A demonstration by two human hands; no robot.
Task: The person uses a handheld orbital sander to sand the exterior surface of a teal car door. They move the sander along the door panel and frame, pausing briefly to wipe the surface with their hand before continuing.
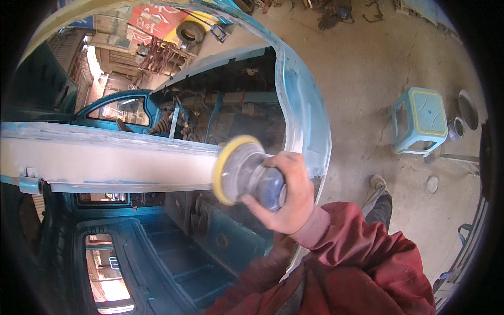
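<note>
My right hand (287, 194) is wrapped round the blue rounded top of a hand-held sander (244, 170). The sander has a grey body and a round, yellow-edged pad, and it is tilted with the pad facing left. It overlaps the right end of a pale, filler-covered beam (121, 160) on a teal vehicle body; whether the pad touches it I cannot tell. Below, partly behind my right wrist, my left hand (282, 245) is in shadow beside the body frame, and its fingers are hidden. Both arms wear dark red sleeves.
The teal frame curves round on the right (310, 121). On the concrete floor stand a light blue plastic stool (428, 118), a small can (455, 127) and a round dish (468, 109). A tyre (190, 32) lies at the far left. My shoe (378, 182) shows on the floor.
</note>
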